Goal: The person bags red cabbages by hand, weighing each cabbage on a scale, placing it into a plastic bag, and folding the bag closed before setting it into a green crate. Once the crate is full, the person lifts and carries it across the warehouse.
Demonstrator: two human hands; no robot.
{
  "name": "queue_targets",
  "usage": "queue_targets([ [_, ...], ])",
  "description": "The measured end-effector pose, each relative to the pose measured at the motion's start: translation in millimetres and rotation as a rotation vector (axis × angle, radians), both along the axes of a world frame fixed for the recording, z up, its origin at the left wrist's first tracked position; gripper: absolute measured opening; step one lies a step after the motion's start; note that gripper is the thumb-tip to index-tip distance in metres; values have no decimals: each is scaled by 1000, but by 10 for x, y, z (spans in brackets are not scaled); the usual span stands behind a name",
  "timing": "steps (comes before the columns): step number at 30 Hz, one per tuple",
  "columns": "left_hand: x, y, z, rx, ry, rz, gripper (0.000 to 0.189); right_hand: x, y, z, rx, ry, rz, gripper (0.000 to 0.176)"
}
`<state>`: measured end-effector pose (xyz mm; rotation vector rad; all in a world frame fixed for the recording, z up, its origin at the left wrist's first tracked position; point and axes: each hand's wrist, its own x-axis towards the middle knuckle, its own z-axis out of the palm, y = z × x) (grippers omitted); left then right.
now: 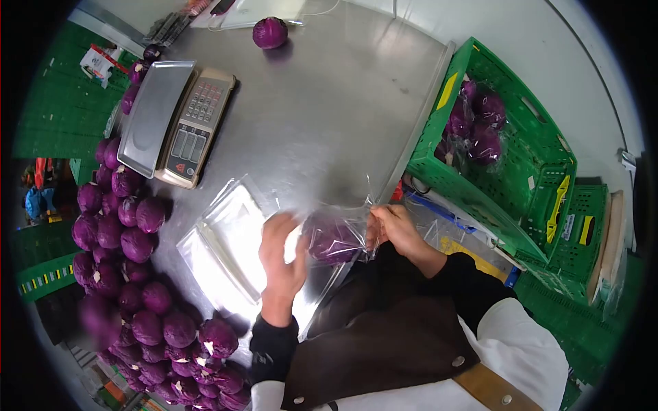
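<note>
A red cabbage [334, 237] sits inside a clear plastic bag at the near edge of the steel table, close to my body. My right hand [397, 229] is closed on the gathered end of the bag, with the plastic pinched between thumb and fingers. My left hand [282, 257] is just left of the cabbage, fingers blurred by motion, thumb apart from them. I see nothing held in it. Under and beside this hand lies a stack of flat clear plastic bags [223, 240], shining in the light.
Many loose red cabbages [137, 244] are piled along the left side. A weighing scale [195, 130] stands behind them. One cabbage [270, 33] sits at the back of the steel table [329, 103]. On the right, a green crate [473, 185] holds several bagged cabbages [485, 144].
</note>
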<state>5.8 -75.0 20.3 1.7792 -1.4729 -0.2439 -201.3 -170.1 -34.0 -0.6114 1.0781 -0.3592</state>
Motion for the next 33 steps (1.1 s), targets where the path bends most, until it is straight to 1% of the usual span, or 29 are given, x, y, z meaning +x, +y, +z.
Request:
queue_targets([
  [1,14,-212,3,92,-34,-228,35,-9,-3,-2,-21,-7,23,31],
  [2,39,-313,-80,90,-30,-225,35,-50,0,6,-23,-4,26,31],
  [4,97,-417,-330,583,-197,-422,46,-161,29,36,72,-26,-35,25],
  [5,110,-414,-374,579,-201,-433,46,-157,26,62,69,-26,-47,25],
  [7,101,-362,-433,686,331,-374,53,-128,28,178,-1027,330,-108,25],
  [9,118,-364,-477,712,378,-393,52,74,-162,633,-1446,298,336,39],
  [11,216,-391,-574,900,420,-526,55,499,-187,533,-1568,-15,489,53],
  [12,251,-344,-747,745,511,-577,60,576,-144,334,-1428,97,657,57],
  [13,232,-412,-493,763,714,-563,66,551,-81,102,-1274,208,812,61],
  [14,310,-393,-392,914,888,-594,76,438,-60,-33,-1152,117,830,63],
  [15,358,-242,-447,842,922,-569,98,344,-35,-134,-1032,18,843,66],
  [16,472,-83,-677,795,827,-626,109,282,17,-192,-1017,3,805,67],
  [17,450,6,-731,746,762,-588,111,244,103,-248,-998,-23,769,68],
  [18,399,38,-715,739,861,-519,109,275,176,-347,-1062,-1,691,71],
  [19,369,13,-690,730,954,-446,107,331,233,-477,-1018,-16,618,72],
  [20,369,-65,-647,733,939,-463,107,344,169,-383,-851,-4,640,74],
  [21,350,-135,-600,790,1018,-387,105,325,85,-207,-680,6,665,76],
  [22,309,-191,-545,844,1103,-302,102,262,-21,-16,-598,10,689,76],
  [23,240,-279,-444,845,1101,-306,102,181,-140,121,-513,14,712,77],
  [24,130,-422,-308,867,1233,-302,95,41,-222,117,-555,-87,731,78],
  [25,-7,-566,-200,883,1372,-292,89,-201,-359,441,-548,-106,722,78],
  [26,-163,-717,-129,858,1296,-397,79,-455,-482,729,-481,-161,670,81],
  [27,-382,-877,50,829,1339,-455,79,-728,-548,842,-636,-173,616,90],
  [28,-590,-1023,184,817,1428,-463,80,-964,-666,1015,-845,-109,577,88],
  [29,-809,-1172,156,760,1565,-586,83,-1165,-733,1141,-789,-80,420,81],
  [30,-1000,-1282,352,772,1567,-687,86,-1502,-786,1136,-601,-18,262,71],
  [31,-1211,-1354,332,647,1573,-795,80,-1734,-854,1229,-590,45,81,68],
  [32,-1436,-1404,283,641,1599,-778,75,-1960,-895,1185,-591,66,-66,65],
  [33,-1649,-1441,329,663,1533,-683,72,-2266,-887,1056,-601,77,-184,63],
])
